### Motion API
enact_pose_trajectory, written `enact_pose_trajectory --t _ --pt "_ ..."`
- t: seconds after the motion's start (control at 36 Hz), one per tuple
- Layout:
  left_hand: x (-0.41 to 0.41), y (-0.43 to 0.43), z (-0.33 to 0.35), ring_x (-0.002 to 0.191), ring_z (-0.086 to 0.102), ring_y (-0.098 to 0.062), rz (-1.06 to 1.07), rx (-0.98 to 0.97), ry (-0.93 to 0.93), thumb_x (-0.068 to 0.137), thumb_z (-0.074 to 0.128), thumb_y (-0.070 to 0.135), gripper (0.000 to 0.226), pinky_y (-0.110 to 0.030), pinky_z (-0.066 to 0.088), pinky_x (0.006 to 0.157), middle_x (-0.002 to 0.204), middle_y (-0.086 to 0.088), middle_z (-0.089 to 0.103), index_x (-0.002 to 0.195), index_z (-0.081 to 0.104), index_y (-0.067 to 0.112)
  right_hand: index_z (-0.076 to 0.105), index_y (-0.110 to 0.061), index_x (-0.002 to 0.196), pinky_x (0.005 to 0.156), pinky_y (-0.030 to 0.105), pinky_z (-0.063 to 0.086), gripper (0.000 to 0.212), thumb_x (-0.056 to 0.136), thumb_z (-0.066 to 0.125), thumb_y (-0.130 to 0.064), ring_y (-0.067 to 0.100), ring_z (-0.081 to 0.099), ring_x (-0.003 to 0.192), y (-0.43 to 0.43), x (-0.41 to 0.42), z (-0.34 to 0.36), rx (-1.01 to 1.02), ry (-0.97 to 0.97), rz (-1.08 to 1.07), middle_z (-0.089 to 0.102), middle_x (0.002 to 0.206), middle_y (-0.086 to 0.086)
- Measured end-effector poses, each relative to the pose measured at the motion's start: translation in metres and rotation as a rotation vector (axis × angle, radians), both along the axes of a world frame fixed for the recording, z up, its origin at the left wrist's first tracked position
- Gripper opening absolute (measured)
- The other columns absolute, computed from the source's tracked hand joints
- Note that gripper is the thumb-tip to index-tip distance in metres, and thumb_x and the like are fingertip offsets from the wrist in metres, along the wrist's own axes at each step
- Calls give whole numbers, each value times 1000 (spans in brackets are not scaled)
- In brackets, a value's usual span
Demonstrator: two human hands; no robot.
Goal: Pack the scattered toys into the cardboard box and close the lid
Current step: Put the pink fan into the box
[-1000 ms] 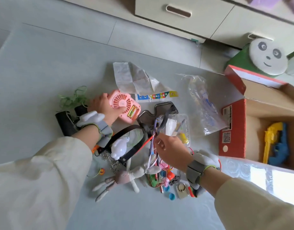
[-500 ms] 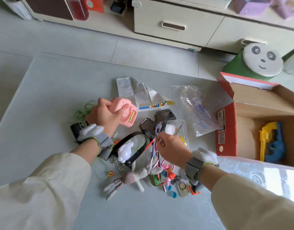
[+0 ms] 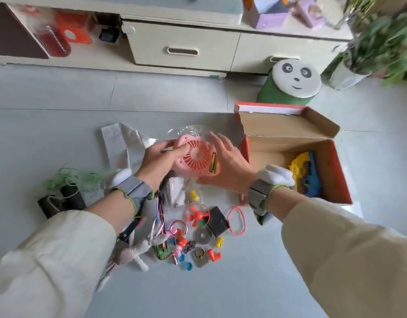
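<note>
Left hand [image 3: 157, 162] grips fan [image 3: 198, 157]; right hand [image 3: 231, 167] beside it.

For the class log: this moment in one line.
left hand grips pink handheld fan | right hand open beside it | cardboard box open, toy gun inside

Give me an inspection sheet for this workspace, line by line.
Surface: grey floor, toys strewn in one heap.
Job's things: pink fan held above the heap; cardboard box open, lid up, toy guns inside.
Clutter: plush rabbit, red rubber band, green string, plastic bag.
Hands: left hand grips the fan; right hand open at the fan's right edge.
Cables: nothing seen; only thin cords in the heap.
Surroundings: panda stool, drawer cabinet, potted plant.
</note>
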State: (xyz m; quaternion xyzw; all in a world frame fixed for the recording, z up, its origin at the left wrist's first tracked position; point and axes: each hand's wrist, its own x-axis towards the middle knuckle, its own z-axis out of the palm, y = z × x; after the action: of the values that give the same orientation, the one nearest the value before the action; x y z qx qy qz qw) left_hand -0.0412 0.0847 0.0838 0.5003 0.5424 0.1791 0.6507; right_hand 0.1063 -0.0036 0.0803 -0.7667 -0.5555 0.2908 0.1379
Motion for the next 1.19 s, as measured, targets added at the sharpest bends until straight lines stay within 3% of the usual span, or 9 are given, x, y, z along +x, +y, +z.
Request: enact_pose_trajectory --t 0.08,0.28,0.36,0.53,0.58,0.67,0.86,1.08,1.19 --pt "33 -17 2 59 63 -6 -100 -15 5 81 70 25 29 -18 47 56 77 0 70 107 69 14 21 -17 146 104 36 35 101 67 78 -42 30 42 121 -22 33 6 -10 -56 29 39 137 7" --pt "95 -51 -12 101 63 -23 -205 156 180 78 58 61 47 -33 47 89 97 2 68 105 65 24 37 -17 133 92 35 45 85 63 79 -44 24 50 110 -73 118 8 50 -111 -125 49 127 4" --pt "117 -72 -27 114 54 -23 -310 222 393 89 56 43 41 -29 39 93 117 -2 62 119 57 15 41 -15 128 91 40 48 83 61 82 -40 25 53 108 -97 155 -1 2 -51 -221 50 125 5" --pt "150 -107 -81 133 39 -26 -574 131 614 93 54 30 63 -29 32 102 148 -11 37 146 27 9 36 -16 132 92 39 45 91 58 84 -38 26 48 111 -112 194 -63 -168 -91 -56 46 126 3" --pt "150 -113 -92 123 50 -30 -611 92 605 94 50 26 55 -34 40 99 139 -13 48 144 30 12 36 -18 131 91 37 44 93 56 85 -38 26 47 111 -108 189 -81 -184 -77 -30 47 125 2" --pt "148 -117 -111 91 66 -39 -571 -3 541 95 44 19 38 -46 54 79 99 -16 61 132 39 14 34 -19 133 89 36 45 96 55 87 -35 27 45 113 -99 182 -112 -217 -59 2 46 127 2" --pt "149 -112 -125 69 64 -22 -451 -278 343 99 44 14 62 -20 55 59 129 -18 48 150 10 19 33 -20 134 96 41 46 100 53 89 -37 27 47 117 -93 173 -144 -273 25 52 45 130 2" --pt "148 -112 -121 75 65 -22 -475 -292 312 99 43 14 64 -24 55 72 133 -20 48 150 5 18 44 -17 126 88 38 53 54 80 71 -23 26 60 106 -93 182 -141 -308 177 74 60 121 6" --pt "147 -117 -121 65 64 -14 -486 -257 316 99 41 13 62 -20 54 69 130 -19 50 150 5 18 39 -19 130 87 36 53 69 75 74 -42 23 58 103 -91 178 -141 -433 172 97 56 121 1"
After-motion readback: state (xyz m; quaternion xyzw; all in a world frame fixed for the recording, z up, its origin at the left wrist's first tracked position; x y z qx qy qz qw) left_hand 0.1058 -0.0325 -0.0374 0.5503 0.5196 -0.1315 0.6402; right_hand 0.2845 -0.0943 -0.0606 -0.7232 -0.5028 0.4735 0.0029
